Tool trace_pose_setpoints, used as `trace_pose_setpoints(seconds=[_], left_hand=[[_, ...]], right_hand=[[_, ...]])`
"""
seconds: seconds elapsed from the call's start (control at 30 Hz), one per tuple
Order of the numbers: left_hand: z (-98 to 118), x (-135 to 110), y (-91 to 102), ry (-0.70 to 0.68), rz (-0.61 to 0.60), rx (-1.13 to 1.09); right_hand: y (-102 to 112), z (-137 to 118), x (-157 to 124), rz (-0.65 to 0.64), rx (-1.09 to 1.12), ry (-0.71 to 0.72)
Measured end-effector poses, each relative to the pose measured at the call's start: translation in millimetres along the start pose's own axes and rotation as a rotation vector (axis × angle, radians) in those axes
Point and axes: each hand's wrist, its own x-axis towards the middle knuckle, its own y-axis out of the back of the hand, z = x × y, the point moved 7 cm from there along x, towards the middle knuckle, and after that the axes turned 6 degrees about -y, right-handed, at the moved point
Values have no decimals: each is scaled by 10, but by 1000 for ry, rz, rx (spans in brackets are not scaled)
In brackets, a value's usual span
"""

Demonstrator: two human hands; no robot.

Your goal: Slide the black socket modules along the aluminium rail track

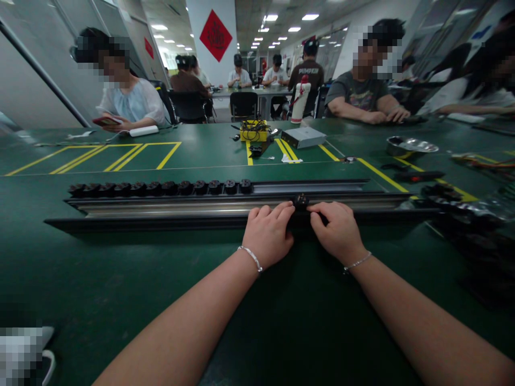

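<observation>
A small black socket module (301, 201) sits at the near black metal rail (169, 209), between my two hands. My left hand (269, 231) has its fingers curled together, with the fingertips against the module's left side. From the right, my right hand (338, 229) pinches at the module with thumb and forefinger. The rail lies lengthwise across the table, its silvery channel facing up. Just behind it, a second rail (314, 185) carries a row of several similar black modules (169, 187) along its left part. My fingers hide part of the near rail's front edge.
On the green table (132, 289) are a yellow box of cables (255, 132), a grey box (303, 137), a metal bowl (411, 146) and a white bottle (300, 102). A dark pile of parts (478, 236) lies right. Two people sit across the table.
</observation>
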Motion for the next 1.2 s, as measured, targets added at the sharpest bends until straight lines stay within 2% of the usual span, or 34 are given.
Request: trace_pose_setpoints(seconds=[0.33, 0.67, 0.87, 1.2], left_hand=[[38, 20, 11, 43, 9, 27], [223, 209, -47, 61, 21, 84], [156, 148, -43, -6, 0, 66], [131, 161, -50, 12, -16, 26]], right_hand=[[-15, -12, 11, -5, -18, -41], [-25, -10, 15, -9, -32, -71], [-10, -3, 19, -2, -20, -73], [6, -8, 18, 11, -21, -77]])
